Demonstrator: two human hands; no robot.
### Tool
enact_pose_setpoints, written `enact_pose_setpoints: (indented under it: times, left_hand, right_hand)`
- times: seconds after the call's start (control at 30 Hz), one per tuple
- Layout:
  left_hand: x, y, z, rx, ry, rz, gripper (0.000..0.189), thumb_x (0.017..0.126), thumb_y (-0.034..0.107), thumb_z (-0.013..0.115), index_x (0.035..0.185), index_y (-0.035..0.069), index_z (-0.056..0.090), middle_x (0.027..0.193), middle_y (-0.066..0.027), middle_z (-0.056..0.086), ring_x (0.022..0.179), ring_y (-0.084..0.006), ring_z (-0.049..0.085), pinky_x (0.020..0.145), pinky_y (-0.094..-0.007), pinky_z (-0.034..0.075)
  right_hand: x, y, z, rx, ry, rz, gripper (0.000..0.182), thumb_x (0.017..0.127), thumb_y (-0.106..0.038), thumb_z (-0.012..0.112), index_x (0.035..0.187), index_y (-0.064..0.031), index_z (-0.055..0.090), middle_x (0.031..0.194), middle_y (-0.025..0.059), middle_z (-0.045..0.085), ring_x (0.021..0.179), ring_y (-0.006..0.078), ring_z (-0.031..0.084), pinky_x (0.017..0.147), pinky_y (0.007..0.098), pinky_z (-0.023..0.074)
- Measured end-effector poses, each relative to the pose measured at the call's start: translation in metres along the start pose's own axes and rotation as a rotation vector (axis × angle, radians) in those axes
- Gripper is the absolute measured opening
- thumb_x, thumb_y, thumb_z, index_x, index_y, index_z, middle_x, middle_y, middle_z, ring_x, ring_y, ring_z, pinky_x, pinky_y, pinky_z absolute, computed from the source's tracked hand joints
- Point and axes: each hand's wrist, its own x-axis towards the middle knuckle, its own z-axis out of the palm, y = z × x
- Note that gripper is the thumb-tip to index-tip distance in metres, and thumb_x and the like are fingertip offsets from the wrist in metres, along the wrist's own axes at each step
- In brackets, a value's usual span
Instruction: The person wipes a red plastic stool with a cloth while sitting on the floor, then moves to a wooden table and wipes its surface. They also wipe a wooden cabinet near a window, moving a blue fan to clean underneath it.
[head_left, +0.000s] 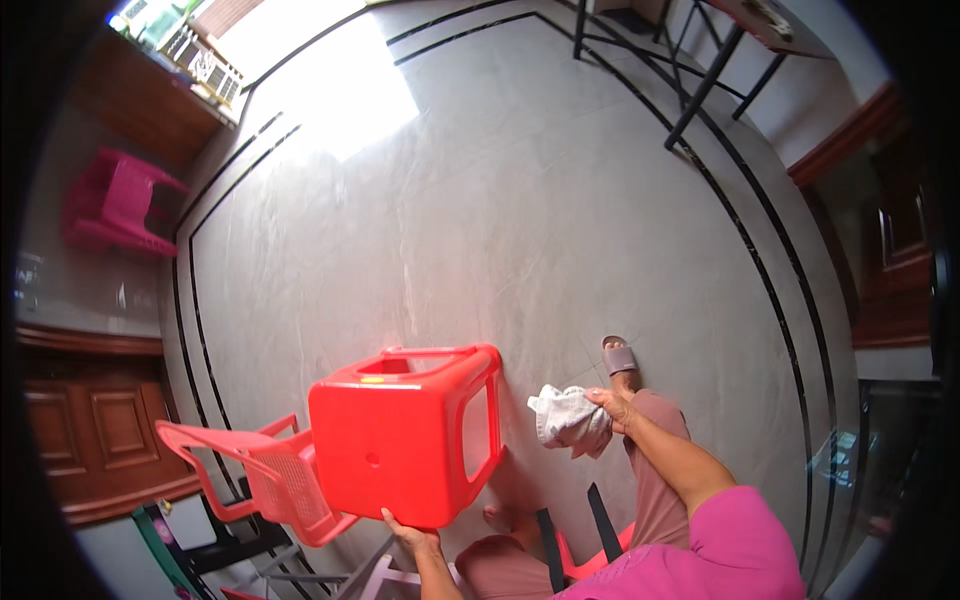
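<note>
My left hand (411, 531) grips the lower edge of a red plastic stool (375, 442), its thumb on the flat seat. The seat faces me, and a side with a cut-out opening is turned up. The fingers behind the stool are hidden. To the right, my right hand (611, 409) holds a bunched white cloth (566, 421) beside my knee, apart from the stool.
A pinkish-red plastic armchair (274, 476) stands just left of the stool. A magenta plastic stool (127, 202) is near the left wall. Black metal table legs (705, 90) rise at the upper right. A wooden door (97, 427) is at the left.
</note>
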Motion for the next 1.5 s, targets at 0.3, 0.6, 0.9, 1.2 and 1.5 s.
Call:
enact_pose_setpoints:
  times: [0.3, 0.6, 0.9, 1.2, 1.5]
  left_hand:
    - [-0.026, 0.047, 0.071, 1.538, 0.085, -0.346, 0.033, 0.077, 0.029, 0.063, 0.077, -0.003, 0.056, 0.059, -0.0149, 0.055, 0.041, -0.0316, 0.055, 0.038, -0.0468, 0.047]
    - [-0.176, -0.023, 0.386, 1.400, -0.952, -0.214, 0.029, 0.085, 0.025, 0.058, 0.095, -0.003, 0.060, 0.076, -0.0123, 0.063, 0.061, -0.0207, 0.064, 0.053, -0.0308, 0.050]
    - [-0.294, -0.021, 0.569, 1.026, -1.341, -0.246, 0.058, 0.087, 0.042, 0.057, 0.127, 0.003, 0.043, 0.120, -0.0118, 0.053, 0.103, -0.0234, 0.057, 0.076, -0.0337, 0.050]
    - [-0.265, -0.009, 0.676, 0.903, -1.274, -0.342, 0.040, 0.086, 0.034, 0.060, 0.109, 0.001, 0.056, 0.095, -0.0080, 0.063, 0.084, -0.0187, 0.063, 0.070, -0.0325, 0.052]
    - [-0.237, 0.034, 0.853, 0.638, -1.380, -0.138, 0.026, 0.090, 0.021, 0.058, 0.101, -0.002, 0.063, 0.090, -0.0042, 0.065, 0.074, -0.0104, 0.060, 0.064, -0.0245, 0.048]
  right_hand:
    - [-0.111, -0.044, -0.005, 0.325, 0.093, 0.025, 0.032, 0.089, -0.033, 0.053, 0.111, -0.0103, 0.056, 0.107, 0.0091, 0.063, 0.097, 0.0281, 0.060, 0.084, 0.0506, 0.0456]
    - [-0.233, -0.282, 0.064, 0.393, -0.182, -0.293, 0.031, 0.086, -0.022, 0.059, 0.114, -0.0093, 0.055, 0.107, 0.0067, 0.061, 0.099, 0.0231, 0.059, 0.086, 0.0441, 0.0482]
    - [-0.286, -0.388, 0.089, 0.373, -0.125, -0.526, 0.038, 0.085, -0.016, 0.061, 0.122, -0.0103, 0.051, 0.113, 0.0074, 0.058, 0.104, 0.0232, 0.056, 0.086, 0.0425, 0.0495]
    - [-0.269, -0.460, 0.128, 0.395, -0.124, -0.465, 0.032, 0.085, -0.015, 0.061, 0.115, -0.0083, 0.053, 0.108, 0.0072, 0.058, 0.101, 0.0217, 0.057, 0.089, 0.0394, 0.0481]
    - [-0.213, -0.600, 0.175, 0.447, 0.080, -0.652, 0.024, 0.080, -0.010, 0.059, 0.104, -0.0083, 0.058, 0.096, 0.0060, 0.061, 0.088, 0.0216, 0.060, 0.080, 0.0374, 0.0505]
